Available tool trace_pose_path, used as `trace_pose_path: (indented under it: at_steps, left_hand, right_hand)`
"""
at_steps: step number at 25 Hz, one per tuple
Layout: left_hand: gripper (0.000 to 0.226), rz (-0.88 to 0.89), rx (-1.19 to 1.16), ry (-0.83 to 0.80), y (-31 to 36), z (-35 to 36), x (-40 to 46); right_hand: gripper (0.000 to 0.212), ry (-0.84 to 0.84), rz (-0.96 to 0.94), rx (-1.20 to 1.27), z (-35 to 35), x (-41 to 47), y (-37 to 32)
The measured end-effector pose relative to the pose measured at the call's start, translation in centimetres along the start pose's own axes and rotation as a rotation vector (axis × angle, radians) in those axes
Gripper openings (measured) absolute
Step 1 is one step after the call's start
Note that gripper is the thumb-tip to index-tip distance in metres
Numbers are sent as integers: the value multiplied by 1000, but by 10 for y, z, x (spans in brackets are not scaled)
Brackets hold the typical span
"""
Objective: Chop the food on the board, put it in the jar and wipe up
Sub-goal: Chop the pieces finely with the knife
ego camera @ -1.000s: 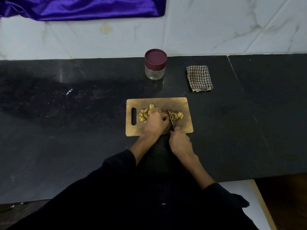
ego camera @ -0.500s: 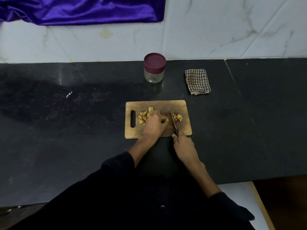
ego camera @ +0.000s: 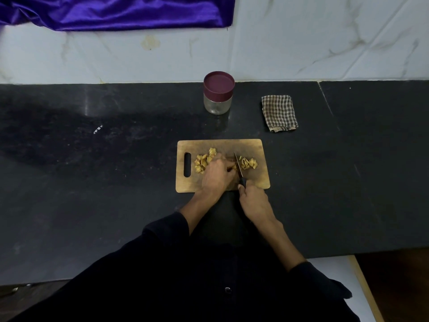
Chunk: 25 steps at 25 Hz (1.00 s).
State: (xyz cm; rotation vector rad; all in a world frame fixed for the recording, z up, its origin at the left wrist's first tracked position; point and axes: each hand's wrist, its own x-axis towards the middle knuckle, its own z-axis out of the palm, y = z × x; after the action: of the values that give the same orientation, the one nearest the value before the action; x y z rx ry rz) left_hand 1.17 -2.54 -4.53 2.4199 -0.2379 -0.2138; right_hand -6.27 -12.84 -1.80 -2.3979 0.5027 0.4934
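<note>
The right hand [ego camera: 254, 201] is wrapped around the dark handle of a small kitchen knife [ego camera: 239, 167], whose narrow blade points away from the person and stands on the wooden cutting board [ego camera: 257, 180]. Just to the left of the blade, the left hand [ego camera: 216, 174] sits knuckles-up with its fingers curled down onto the food, pinning a piece against the board right beside the steel.

The food is in small yellowish-tan bits with pale cut faces. One heap of chopped pieces [ego camera: 248, 163] lies to the right of the blade; a looser heap of uncut pieces [ego camera: 204, 161] lies to the left, partly tucked under the left hand's fingers. What kind of food it is I cannot tell. The board is a rounded rectangle with a slot handle at its left end, lying on a black stone counter [ego camera: 92, 182].

Behind the board, well apart from it, stands a clear glass jar [ego camera: 218, 98] with its maroon lid on. To its right lies a folded brown-and-white checked cloth [ego camera: 279, 112]. No label or writing is readable on any of them.

A purple satin cloth [ego camera: 116, 10] hangs on the marbled wall at the upper left.
</note>
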Motion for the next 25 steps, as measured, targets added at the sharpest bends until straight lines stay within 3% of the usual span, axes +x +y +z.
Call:
trace_pose_path:
  at_steps: [11,20,25]
  left_hand:
    - [26,9,-25,-7,-3,1,1]
    - [23,9,5,-9,-1,-1,1]
    - [24,5,6,-16,-1,-3,2]
  right_hand:
    - [24,5,-7,63,2,0,4]
    - [23,75,-16,-162,14,-6,-5]
    - [21,61,21,-171,16,-6,-7]
